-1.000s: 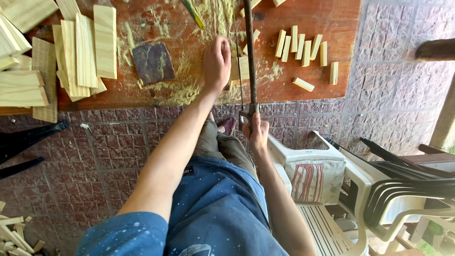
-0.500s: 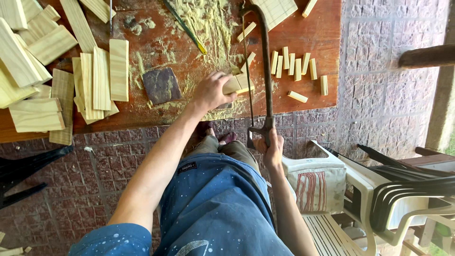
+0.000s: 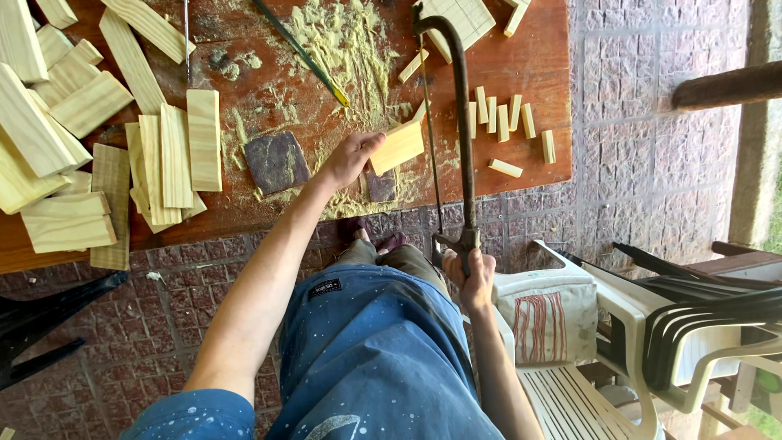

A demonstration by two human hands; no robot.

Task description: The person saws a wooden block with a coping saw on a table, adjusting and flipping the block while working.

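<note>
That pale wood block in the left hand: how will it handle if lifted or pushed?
The wood block looks stiff: straight edges, flat faces, no sag where the left hand pinches one end. Probably light for its size, since fingertips alone carry it. Flat-sided, so unlikely to roll; sawdust on the red table may let it slide.

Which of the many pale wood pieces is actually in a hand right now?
The flat pale block beside the saw blade: the left hand grips its end. All other wood pieces lie untouched on the red table; the right hand holds the hacksaw.
</note>
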